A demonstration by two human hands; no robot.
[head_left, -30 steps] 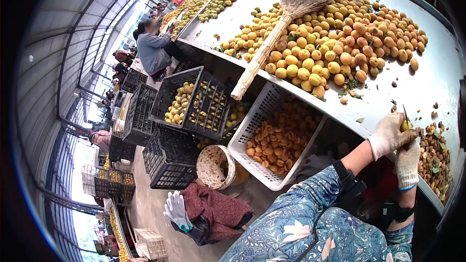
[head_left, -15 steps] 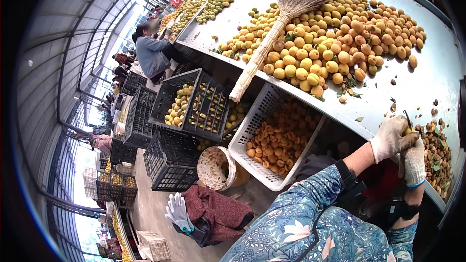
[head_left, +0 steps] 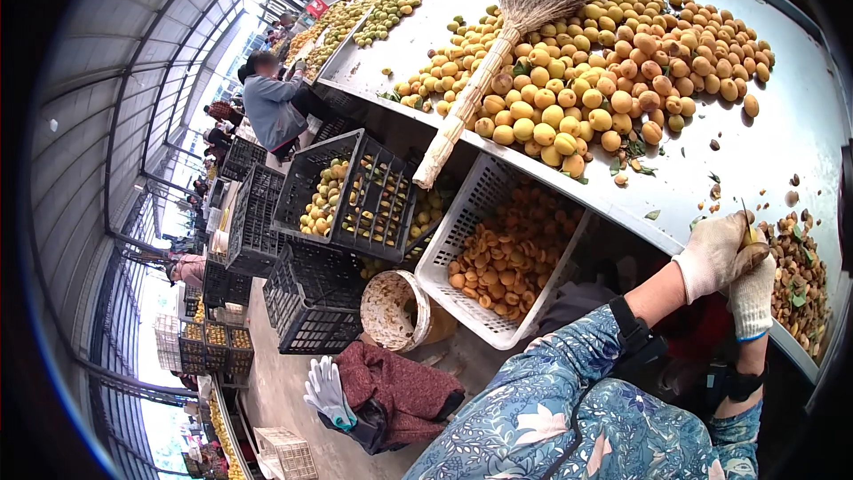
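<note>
Heaped fruit [head_left: 615,98], a broad table [head_left: 693,156] and stacked crates [head_left: 313,300] show a produce workshop.

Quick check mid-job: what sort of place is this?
It looks like a fruit-processing shed, judging by the pale worktable heaped with yellow-orange fruit, the white plastic basket of halved fruit beside it, and the stacked black crates.
</note>
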